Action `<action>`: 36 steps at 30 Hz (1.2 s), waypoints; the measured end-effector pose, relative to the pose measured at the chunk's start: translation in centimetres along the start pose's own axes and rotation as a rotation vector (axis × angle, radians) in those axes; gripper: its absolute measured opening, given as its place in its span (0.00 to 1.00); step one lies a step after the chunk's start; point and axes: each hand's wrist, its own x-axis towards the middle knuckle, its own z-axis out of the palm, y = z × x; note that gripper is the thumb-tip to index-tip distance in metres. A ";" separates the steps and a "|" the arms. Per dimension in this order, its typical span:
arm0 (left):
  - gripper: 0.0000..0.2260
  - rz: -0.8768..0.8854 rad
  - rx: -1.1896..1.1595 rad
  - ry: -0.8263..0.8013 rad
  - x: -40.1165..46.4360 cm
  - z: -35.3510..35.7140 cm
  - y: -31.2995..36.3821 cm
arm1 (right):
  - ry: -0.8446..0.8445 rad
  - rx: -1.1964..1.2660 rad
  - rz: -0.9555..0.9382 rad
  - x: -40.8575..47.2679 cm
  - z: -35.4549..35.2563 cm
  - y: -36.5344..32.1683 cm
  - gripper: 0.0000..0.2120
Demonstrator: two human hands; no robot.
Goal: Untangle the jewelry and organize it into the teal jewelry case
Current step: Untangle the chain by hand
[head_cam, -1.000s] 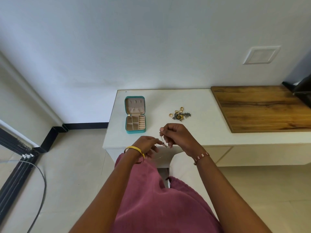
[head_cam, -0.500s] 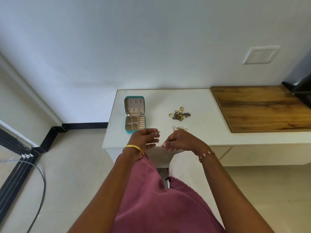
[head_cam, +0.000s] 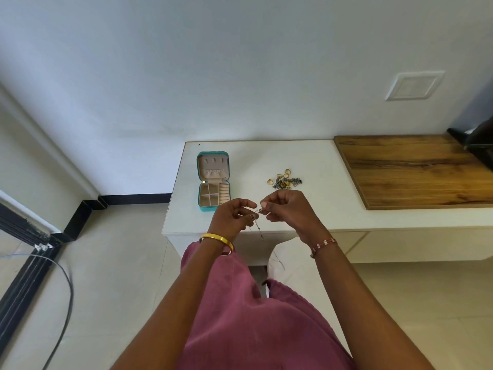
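I note both hands, left (head_cam: 231, 217) and right (head_cam: 286, 209), have risen off the table (head_cam: 306, 156), pinching the chain (head_cam: 258, 222); untangling continues.

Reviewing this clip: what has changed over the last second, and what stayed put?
Both hands rose and closed together again: the left hand and right hand now pinch the thin chain between them above the table's front edge, its tail dangling. Half a second ago they were lower and slightly apart. The open teal jewelry case and the jewelry pile have not moved.
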 end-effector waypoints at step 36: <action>0.05 -0.006 -0.196 0.055 -0.2 0.9 1.4 | 0.092 -0.255 -0.210 0.1 -0.2 -1.9 0.07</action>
